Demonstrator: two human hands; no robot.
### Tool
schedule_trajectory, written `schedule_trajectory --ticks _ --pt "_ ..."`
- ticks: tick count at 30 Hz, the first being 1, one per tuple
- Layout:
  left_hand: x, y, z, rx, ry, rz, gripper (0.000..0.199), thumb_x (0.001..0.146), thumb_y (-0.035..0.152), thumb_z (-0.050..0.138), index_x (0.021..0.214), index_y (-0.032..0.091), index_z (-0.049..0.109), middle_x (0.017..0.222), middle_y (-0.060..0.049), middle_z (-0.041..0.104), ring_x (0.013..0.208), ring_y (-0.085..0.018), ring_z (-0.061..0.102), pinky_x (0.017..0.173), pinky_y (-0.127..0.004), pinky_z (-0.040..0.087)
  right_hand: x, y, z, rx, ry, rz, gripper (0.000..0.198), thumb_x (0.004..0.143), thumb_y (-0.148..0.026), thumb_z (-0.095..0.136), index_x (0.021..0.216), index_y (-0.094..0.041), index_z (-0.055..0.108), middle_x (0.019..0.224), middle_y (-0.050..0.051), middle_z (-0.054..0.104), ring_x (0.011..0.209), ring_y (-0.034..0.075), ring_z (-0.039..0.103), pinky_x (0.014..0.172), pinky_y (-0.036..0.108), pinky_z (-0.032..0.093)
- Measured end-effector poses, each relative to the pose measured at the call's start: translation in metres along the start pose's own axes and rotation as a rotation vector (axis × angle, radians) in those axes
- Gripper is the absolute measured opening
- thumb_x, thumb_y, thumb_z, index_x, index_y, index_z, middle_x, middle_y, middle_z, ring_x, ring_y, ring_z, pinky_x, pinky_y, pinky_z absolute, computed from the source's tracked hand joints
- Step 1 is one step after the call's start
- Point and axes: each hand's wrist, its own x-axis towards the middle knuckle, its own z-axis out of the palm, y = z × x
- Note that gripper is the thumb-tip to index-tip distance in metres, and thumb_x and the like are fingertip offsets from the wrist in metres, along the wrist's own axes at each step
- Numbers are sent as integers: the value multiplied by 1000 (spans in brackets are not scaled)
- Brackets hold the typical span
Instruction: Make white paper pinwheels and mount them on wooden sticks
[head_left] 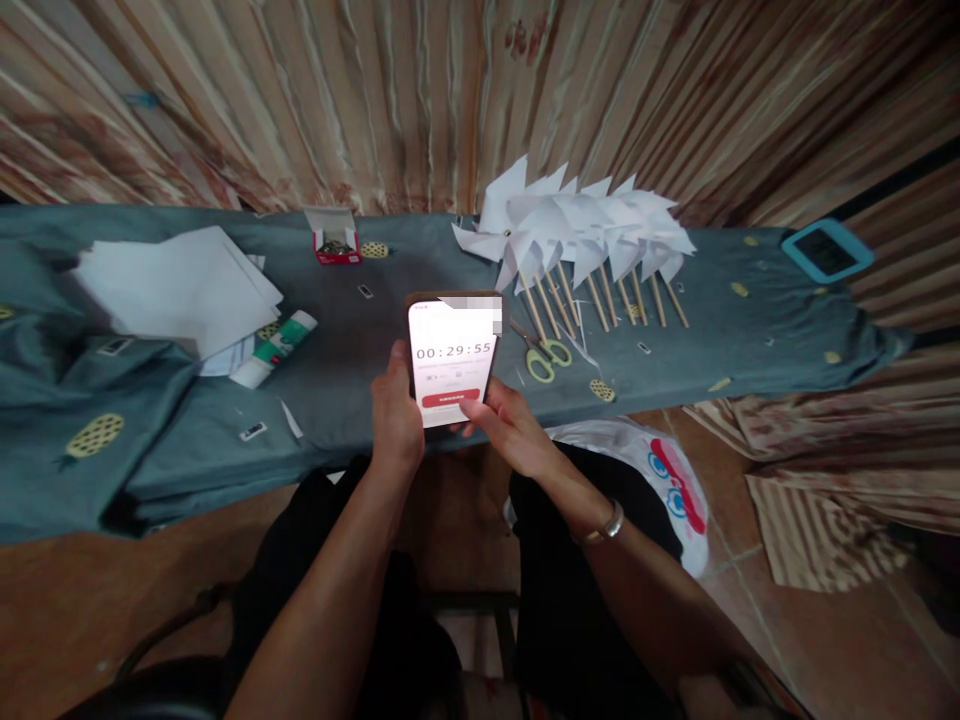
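Note:
A lit smartphone (452, 365) is held upright over the near edge of the table, its screen showing 00:29:55 and a red button. My left hand (397, 405) is closed around the phone's left side. From the right, my right hand (514, 425) grips the lower corner, with the thumb over the screen beside the red button. Just right of the phone lie scissors (547, 358) with green handles. Beyond them several white paper pinwheels (577, 225) on wooden sticks lie in an overlapping row.
A cloth-covered table (360, 350) holds a stack of white paper (172, 285), a glue stick (275, 348), an open red box (336, 240) of small metal pieces and a blue-framed digital device (827, 250). Curtains (337, 100) hang behind. A white plastic bag (660, 480) rests below the table edge.

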Motion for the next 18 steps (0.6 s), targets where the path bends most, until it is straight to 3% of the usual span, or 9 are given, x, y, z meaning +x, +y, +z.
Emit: schedule_trajectory --ticks 8,18 --pt "-1 1 -1 -6 -8 4 36 87 48 47 79 18 66 59 -2 66 69 -21 69 56 -26 54 -2 -2 1 -8 -3 8 36 93 -48 50 111 -19 59 99 7 72 76 17 67 65 29 56" --pt "-1 -1 0 -62 -20 -4 32 87 48 49 80 20 64 60 -1 66 70 -21 69 48 -24 49 -2 -3 0 12 -5 -6 33 92 -43 51 111 -18 59 102 7 72 75 16 67 65 28 56"
